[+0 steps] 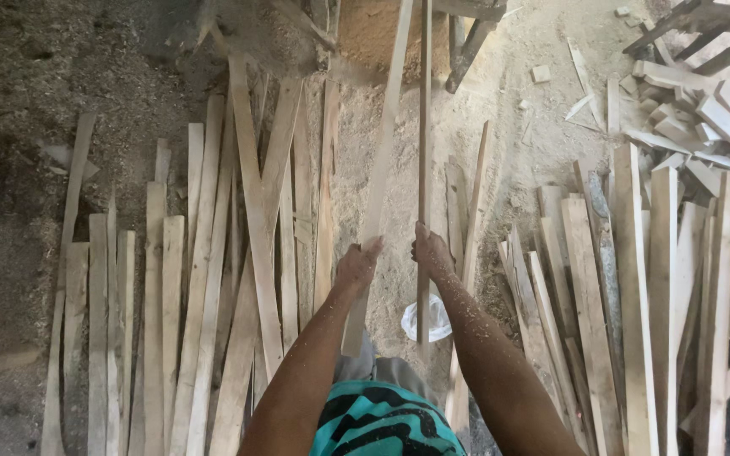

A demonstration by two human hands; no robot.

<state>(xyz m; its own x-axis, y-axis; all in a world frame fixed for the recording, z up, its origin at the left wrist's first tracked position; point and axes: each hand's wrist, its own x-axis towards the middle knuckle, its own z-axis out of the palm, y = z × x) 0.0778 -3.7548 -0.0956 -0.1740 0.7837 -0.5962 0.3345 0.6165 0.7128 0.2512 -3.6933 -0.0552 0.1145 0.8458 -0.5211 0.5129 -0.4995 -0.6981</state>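
— Over the sawdust floor (509,169), what are your hands on?

— Your left hand (356,263) is wrapped around a wide pale wooden slat (384,143), fingers curled over its edge. Your right hand (431,252) is closed in a fist around a thin wooden strip (424,127). Both pieces stand nearly upright and run to the top edge of the view.

— And where do they sit between the piles?

— Between them. A row of long slats (204,279) lies on the ground to your left, and another heap of boards (635,279) lies to your right (looser, with offcuts scattered behind it). A crumpled white plastic bag (437,321) lies on the floor just below your right hand, behind the thin strip.
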